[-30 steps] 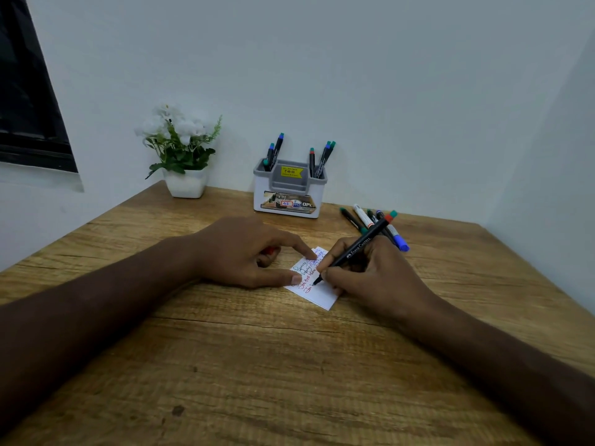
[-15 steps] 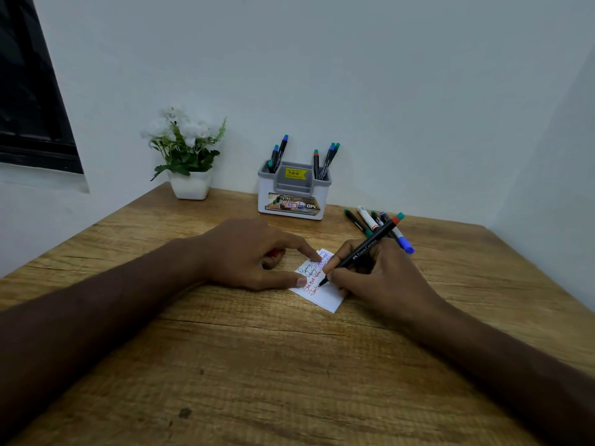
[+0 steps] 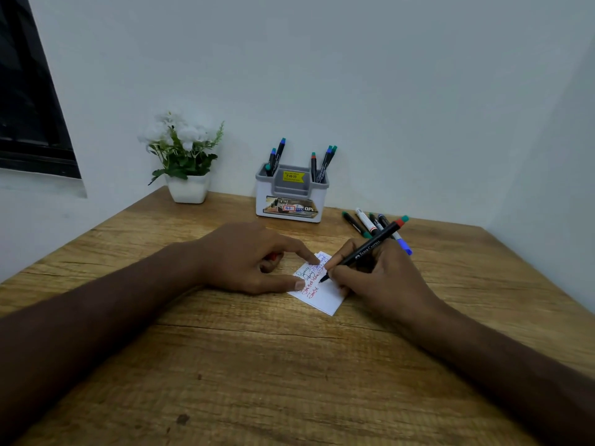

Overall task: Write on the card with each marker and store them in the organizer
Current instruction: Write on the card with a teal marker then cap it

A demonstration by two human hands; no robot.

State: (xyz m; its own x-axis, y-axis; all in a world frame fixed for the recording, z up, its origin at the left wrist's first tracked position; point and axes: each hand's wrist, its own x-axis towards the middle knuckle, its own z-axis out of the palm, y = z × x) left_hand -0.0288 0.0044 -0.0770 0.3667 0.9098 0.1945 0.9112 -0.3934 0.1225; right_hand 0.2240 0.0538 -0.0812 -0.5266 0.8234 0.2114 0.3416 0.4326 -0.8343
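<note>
1. Head view: right hand [image 3: 383, 278] grips a black marker [image 3: 363, 251], tip down-left on the card [image 3: 322, 292], red cap end up-right toward the loose markers [image 3: 367, 222].
2. Card: white, red and blue scribbles, at the tabletop [image 3: 289, 365] middle.
3. Left hand [image 3: 254, 257] pins the card's edge with straight forefinger and thumb; something red under its palm, unclear.
4. Organizer [image 3: 291, 196] by the wall holds several markers.

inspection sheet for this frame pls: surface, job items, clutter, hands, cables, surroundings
Surface: wooden table, bare grain at the front.
Job's things: white card with red and blue writing; black marker tip on card; organizer holding several markers; loose markers lying right of it.
Clutter: potted white flowers at the back.
Grippers: left hand pins the card, something red tucked under it; right hand grips the marker.
Cables: nothing seen.
Surroundings: plain walls, dark window at left.
</note>
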